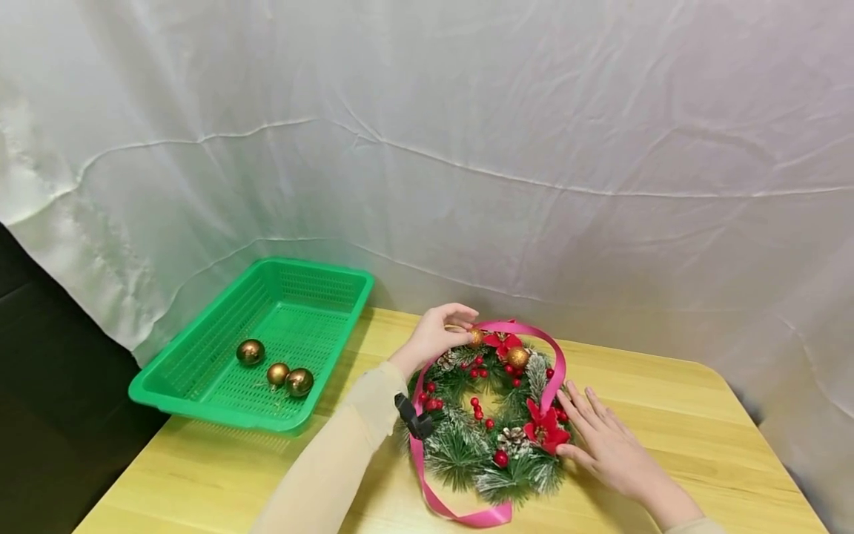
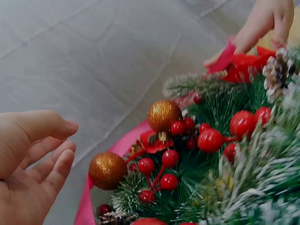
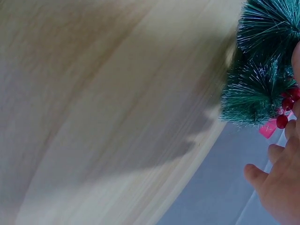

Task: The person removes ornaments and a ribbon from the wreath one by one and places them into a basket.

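Observation:
A green Christmas wreath (image 1: 460,449) with red berries, pinecones and red flowers (image 1: 545,428) lies on the table. Pink ribbon (image 1: 559,363) loops around it. Two glittery gold balls sit on its far part, one (image 2: 108,170) at the left and another (image 2: 164,116) beside a flower. My left hand (image 1: 437,337) is at the wreath's far left; the left wrist view shows a gap between its loosely bent fingers and the nearer ball, with nothing held. With fingers spread, my right hand (image 1: 610,449) rests against the wreath's right edge, by the ribbon and a flower.
On the left stands a green plastic basket (image 1: 363,297) holding a gold ball (image 1: 277,374) and two shiny brown balls, one (image 1: 250,352) apart and one (image 1: 299,382) beside the gold one. Pale cloth (image 1: 467,148) hangs behind the wooden table (image 1: 700,415).

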Action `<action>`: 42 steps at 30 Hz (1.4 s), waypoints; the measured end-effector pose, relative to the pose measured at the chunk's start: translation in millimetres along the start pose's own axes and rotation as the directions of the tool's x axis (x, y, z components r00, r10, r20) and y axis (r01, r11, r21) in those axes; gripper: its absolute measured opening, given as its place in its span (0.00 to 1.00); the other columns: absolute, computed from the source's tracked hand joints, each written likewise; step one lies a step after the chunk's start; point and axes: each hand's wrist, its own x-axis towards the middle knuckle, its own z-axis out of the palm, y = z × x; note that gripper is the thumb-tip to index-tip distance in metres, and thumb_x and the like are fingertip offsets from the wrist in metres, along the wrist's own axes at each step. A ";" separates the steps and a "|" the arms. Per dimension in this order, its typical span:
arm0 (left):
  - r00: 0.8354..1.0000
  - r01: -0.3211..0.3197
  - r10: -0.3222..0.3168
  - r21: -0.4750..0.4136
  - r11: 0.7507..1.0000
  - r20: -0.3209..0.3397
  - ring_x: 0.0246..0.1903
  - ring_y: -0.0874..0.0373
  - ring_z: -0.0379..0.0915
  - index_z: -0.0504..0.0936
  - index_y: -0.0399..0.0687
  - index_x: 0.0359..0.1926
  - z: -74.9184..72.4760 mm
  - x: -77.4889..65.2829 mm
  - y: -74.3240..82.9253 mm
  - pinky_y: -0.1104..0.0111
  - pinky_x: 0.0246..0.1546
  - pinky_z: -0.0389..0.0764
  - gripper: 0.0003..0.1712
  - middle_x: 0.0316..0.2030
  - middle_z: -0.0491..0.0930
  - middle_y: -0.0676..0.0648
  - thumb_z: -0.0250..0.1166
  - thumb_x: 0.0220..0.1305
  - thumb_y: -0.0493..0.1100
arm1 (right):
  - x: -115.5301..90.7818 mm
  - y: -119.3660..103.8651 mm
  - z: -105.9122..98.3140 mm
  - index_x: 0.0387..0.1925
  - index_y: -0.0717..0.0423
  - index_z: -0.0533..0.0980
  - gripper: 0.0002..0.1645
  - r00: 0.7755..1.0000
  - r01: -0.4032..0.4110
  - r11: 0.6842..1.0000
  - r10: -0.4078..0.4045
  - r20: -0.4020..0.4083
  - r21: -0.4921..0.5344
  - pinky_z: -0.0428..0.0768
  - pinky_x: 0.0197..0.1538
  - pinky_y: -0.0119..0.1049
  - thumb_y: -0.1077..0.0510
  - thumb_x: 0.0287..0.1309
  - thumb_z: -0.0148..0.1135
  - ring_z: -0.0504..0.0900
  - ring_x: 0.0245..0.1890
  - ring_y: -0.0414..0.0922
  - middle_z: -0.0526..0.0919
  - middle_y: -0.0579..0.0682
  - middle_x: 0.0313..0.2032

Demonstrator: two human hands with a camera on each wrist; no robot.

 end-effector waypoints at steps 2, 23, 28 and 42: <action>1.000 -0.017 0.017 0.029 0.999 0.008 0.48 0.44 0.76 0.78 0.36 0.53 0.9 4.5 -3.1 0.68 0.47 0.79 0.21 0.50 0.78 0.35 0.66 0.57 0.28 | -0.1 -0.6 -0.2 0.75 0.49 0.48 0.47 1.000 -0.002 1.000 0.002 0.004 0.003 0.34 0.70 0.49 0.38 0.63 0.54 0.37 0.72 0.56 0.41 0.49 0.74; 0.997 -0.079 0.070 0.325 0.943 0.039 0.45 0.52 0.76 0.82 0.38 0.50 11.8 19.4 -25.4 0.72 0.46 0.77 0.21 0.45 0.78 0.44 0.69 0.52 0.28 | -0.1 -1.8 -0.7 0.75 0.49 0.48 0.47 1.000 -0.015 1.000 0.015 0.014 0.014 0.37 0.70 0.52 0.38 0.63 0.54 0.38 0.72 0.55 0.42 0.49 0.74; 0.997 -0.076 0.079 0.343 0.936 0.004 0.44 0.52 0.75 0.83 0.37 0.47 14.1 21.1 -27.9 0.74 0.44 0.77 0.18 0.43 0.77 0.44 0.69 0.52 0.28 | -0.4 -1.6 -0.5 0.75 0.49 0.48 0.47 1.000 -0.017 1.000 0.017 0.015 0.018 0.35 0.70 0.50 0.38 0.63 0.54 0.38 0.72 0.55 0.42 0.49 0.74; 0.999 0.012 -0.028 0.477 0.879 0.026 0.46 0.51 0.72 0.82 0.39 0.49 16.8 20.4 -24.6 0.65 0.47 0.76 0.22 0.46 0.76 0.42 0.71 0.50 0.32 | -0.1 0.0 1.2 0.75 0.48 0.47 0.47 1.000 -0.016 1.000 0.016 0.011 0.018 0.38 0.70 0.52 0.38 0.63 0.55 0.38 0.72 0.55 0.41 0.48 0.75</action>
